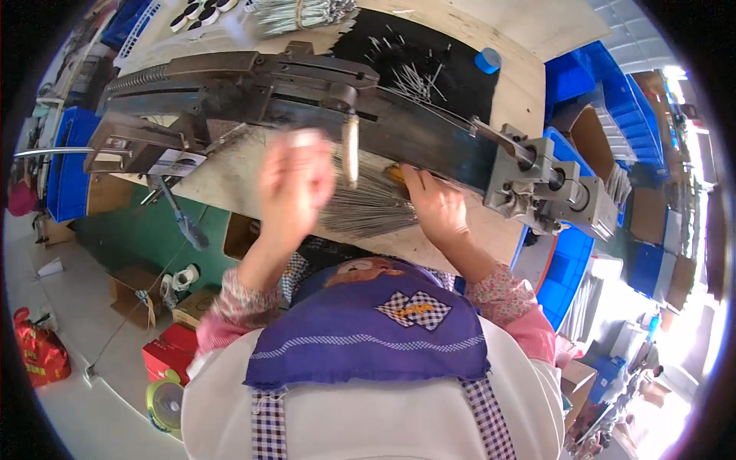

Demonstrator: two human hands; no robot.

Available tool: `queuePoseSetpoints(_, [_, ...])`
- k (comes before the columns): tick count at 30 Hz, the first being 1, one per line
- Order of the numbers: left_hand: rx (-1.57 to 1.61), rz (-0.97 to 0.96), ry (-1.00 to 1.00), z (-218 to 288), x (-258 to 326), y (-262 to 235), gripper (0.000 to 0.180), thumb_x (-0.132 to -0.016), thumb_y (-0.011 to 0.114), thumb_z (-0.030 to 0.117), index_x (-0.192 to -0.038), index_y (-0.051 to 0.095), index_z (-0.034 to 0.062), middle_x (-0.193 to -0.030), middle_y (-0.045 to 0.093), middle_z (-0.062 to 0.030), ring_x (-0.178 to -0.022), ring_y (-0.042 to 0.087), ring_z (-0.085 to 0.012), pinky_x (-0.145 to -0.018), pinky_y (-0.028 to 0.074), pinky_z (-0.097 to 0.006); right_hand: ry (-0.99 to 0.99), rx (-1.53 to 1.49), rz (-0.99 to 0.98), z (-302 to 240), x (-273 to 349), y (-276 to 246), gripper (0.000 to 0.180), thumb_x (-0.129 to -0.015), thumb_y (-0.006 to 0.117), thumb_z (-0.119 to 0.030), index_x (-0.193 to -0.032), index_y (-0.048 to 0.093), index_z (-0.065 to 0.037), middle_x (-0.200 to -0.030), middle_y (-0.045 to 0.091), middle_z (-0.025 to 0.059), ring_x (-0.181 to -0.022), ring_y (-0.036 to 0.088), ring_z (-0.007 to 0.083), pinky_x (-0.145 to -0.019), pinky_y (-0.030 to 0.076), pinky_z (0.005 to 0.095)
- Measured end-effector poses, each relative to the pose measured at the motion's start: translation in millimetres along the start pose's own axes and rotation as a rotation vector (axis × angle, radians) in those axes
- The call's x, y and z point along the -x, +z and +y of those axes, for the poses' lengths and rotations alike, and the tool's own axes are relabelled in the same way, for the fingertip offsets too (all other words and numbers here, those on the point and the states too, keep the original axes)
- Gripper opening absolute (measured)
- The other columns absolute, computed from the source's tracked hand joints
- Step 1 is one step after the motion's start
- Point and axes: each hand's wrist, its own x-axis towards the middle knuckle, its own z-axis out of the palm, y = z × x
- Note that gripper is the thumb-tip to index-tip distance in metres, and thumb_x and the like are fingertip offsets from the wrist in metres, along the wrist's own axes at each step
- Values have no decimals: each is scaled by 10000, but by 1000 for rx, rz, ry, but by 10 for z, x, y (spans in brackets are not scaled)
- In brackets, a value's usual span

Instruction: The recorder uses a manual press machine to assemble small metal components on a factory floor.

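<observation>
My left hand (295, 180) is raised in front of the long dark metal machine (307, 103), left of its upright wooden handle (350, 152). Motion smears its fingers, so its grip is unclear. To the right of the handle, my right hand (438, 207) is at the right end of a pile of thin grey metal rods (368, 207). Its fingers are drawn together beside a small yellow piece (395, 174); what they pinch is hidden. The rods lie on the pale wooden bench top (468, 230), between the machine and my apron (368, 330).
A metal clamp block (544, 184) forms the machine's right end. Behind it, short rods (418, 80) are scattered on a black mat (475, 92) near a blue cap (487, 60). More bundled rods (303, 14) lie at the back. Blue crates (571, 77) stand right.
</observation>
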Motion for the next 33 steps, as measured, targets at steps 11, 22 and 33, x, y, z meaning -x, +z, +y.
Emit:
queuePoseSetpoints(11, [261, -153, -532, -352, -511, 798, 243, -963, 533, 284, -856, 532, 65, -629, 400, 68, -457, 354, -29, -373, 242, -190, 65, -180, 53, 225, 234, -540, 153, -750, 614, -71, -890, 556, -71, -785, 594, 102, -722, 616, 311, -637, 507, 371])
queuePoseSetpoints(22, [166, 33, -302, -426, -493, 784, 217, -967, 520, 219, -835, 577, 56, -597, 432, 46, -455, 341, -47, -418, 248, -211, -104, -488, -87, 701, -1352, -941, 236, -808, 527, -19, -1022, 626, -8, -834, 639, 151, -733, 637, 276, -637, 498, 366])
queuePoseSetpoints(33, [147, -48, -312, -481, -452, 649, 267, -974, 474, 274, -918, 600, 45, -699, 567, -6, -553, 509, -82, -493, 379, -207, 217, -1195, -426, 754, -1352, -1070, 291, -887, 609, -135, -1098, 609, 66, -851, 668, 95, -667, 630, 136, -634, 527, 245])
